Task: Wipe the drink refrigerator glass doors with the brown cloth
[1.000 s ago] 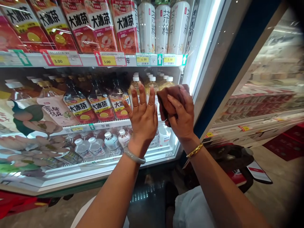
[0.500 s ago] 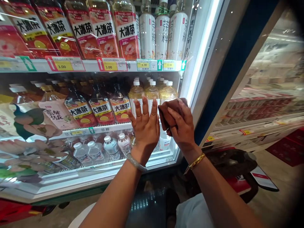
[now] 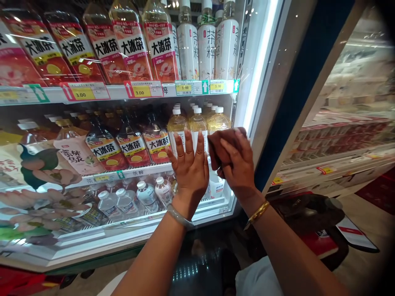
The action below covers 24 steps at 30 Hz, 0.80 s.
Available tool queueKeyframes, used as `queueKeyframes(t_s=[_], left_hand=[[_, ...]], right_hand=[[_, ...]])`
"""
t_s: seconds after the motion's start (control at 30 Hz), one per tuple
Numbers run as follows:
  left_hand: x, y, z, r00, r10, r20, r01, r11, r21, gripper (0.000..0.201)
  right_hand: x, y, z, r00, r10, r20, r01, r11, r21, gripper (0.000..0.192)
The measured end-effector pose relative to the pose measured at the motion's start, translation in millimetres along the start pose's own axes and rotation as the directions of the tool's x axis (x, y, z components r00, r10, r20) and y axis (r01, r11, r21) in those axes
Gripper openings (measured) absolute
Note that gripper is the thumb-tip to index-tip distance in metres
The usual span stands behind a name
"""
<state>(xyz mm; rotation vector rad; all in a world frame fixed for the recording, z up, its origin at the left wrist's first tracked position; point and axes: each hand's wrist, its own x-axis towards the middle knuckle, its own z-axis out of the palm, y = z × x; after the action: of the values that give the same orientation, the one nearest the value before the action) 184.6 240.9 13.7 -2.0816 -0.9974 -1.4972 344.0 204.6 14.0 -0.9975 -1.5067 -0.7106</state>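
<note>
My left hand lies flat with fingers spread against the glass door of a drinks cooler. Just to its right, my right hand presses a folded brown cloth onto the same glass near the door's right edge. Behind the glass stand yellow tea bottles with white caps, level with my fingertips. A pale bangle is on my left wrist, a gold one on my right.
Shelves behind the glass hold red-labelled tea bottles, white bottles, price tags and small water bottles. A lit strip and blue frame border the door on the right. A dark bag sits low right.
Both hands have slid down the glass together, the right one keeping the cloth pressed to it. The view has tilted slightly, showing more of the upper shelf.
</note>
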Motion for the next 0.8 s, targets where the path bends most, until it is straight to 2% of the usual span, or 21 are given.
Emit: queueKeyframes(t_s=[0.07,0.13,0.23,0.37,0.47,0.6,0.7,0.8], left_hand=[[0,1,-0.2,1.000,-0.019,0.011,0.019,1.000,-0.010,0.072],[0,2,-0.2,1.000,-0.026,0.013,0.026,1.000,-0.013,0.072],[0,0,0.6,1.000,0.000,-0.006,0.000,1.000,0.002,0.072],[0,-3,1.4,0.998,0.040,-0.040,-0.039,0.999,0.037,0.074],[-1,-3,0.7,0.999,0.041,-0.032,-0.039,0.998,0.039,0.075],[-3,-1,0.2,1.000,0.012,-0.001,-0.012,1.000,0.006,0.075],[-6,-1,1.5,1.000,0.013,-0.005,-0.014,1.000,-0.009,0.074],[-8,-3,2.8,1.000,0.009,0.000,-0.009,1.000,-0.013,0.076]], right_hand=[[10,5,-2,0.997,0.033,-0.065,-0.034,0.999,-0.014,0.068],[19,2,0,0.995,0.050,-0.082,-0.053,0.998,-0.035,0.068],[12,-7,3,1.000,0.004,-0.002,-0.004,0.999,-0.037,0.069],[-17,-7,3,0.991,-0.087,0.100,0.089,0.996,-0.009,0.070],[-23,2,-1,0.997,-0.055,0.050,0.056,0.998,-0.005,0.065],[-6,1,0,0.999,0.017,-0.033,-0.016,1.000,0.018,0.062],[-2,-9,5,1.000,0.006,0.013,-0.007,0.999,0.034,0.065],[-13,-12,6,0.995,-0.047,0.086,0.046,0.999,0.015,0.064]])
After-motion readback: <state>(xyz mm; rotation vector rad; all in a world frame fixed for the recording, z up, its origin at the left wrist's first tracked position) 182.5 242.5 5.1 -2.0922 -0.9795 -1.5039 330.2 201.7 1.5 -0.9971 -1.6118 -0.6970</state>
